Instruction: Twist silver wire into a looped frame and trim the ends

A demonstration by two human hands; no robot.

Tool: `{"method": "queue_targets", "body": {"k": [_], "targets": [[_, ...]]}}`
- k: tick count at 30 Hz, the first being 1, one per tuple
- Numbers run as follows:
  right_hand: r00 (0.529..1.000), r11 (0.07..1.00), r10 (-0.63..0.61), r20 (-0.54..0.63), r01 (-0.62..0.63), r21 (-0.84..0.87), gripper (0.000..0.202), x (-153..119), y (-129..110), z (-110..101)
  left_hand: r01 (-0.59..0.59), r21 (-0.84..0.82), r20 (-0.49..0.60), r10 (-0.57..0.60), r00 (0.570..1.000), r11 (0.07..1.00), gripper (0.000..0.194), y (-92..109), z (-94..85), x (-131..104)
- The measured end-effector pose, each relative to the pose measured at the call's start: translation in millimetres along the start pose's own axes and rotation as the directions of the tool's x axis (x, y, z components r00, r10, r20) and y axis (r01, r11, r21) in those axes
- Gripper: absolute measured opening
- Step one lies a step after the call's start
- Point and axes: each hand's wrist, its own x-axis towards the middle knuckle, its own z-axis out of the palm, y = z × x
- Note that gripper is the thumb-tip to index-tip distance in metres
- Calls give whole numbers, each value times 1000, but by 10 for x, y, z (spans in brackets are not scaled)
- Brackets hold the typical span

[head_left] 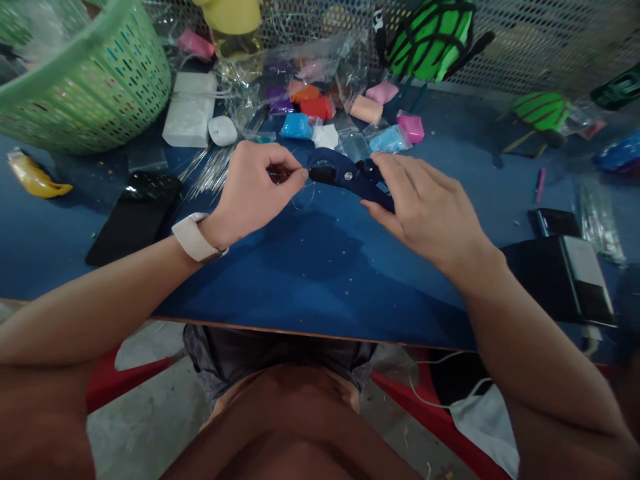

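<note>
My left hand [255, 183] pinches a thin wire between thumb and fingertips, and a fine loop of wire [306, 199] hangs below it. Close against those fingertips is the rounded dark end of a dark blue hand tool [345, 175], which looks like pliers with a metal pivot screw. My right hand [425, 207] grips this tool by its handles, partly hiding them. Whether the jaws bite on the wire cannot be made out. Behind my left wrist lies a bundle of thin wires [210, 170].
Small packets of coloured clay [315, 108] lie behind my hands. A green basket [115, 87] and a black phone [134, 220] are to the left. Green leaf-like craft pieces [543, 111] stand at the right, with a black box [555, 280] nearer. The table edge [300, 333] runs before me.
</note>
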Motion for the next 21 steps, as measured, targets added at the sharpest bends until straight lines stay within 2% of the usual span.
{"method": "queue_targets", "body": {"k": [3,9,13,21], "targets": [[999,1000,-6,-32,7,28,64,21,32,173,-11,9,-22,12,1000,1000,22,-55,2,41],[1000,996,29,-2,-29,83,66,63,68,388,-13,56,4,12,1000,998,25,-99,-3,67],[998,998,65,-10,-65,27,63,94,2,378,-36,88,15,35,999,995,25,-62,-23,46],[973,952,210,95,-181,-247,54,126,-282,251,-54,146,25,51,998,988,25,-44,2,15]]}}
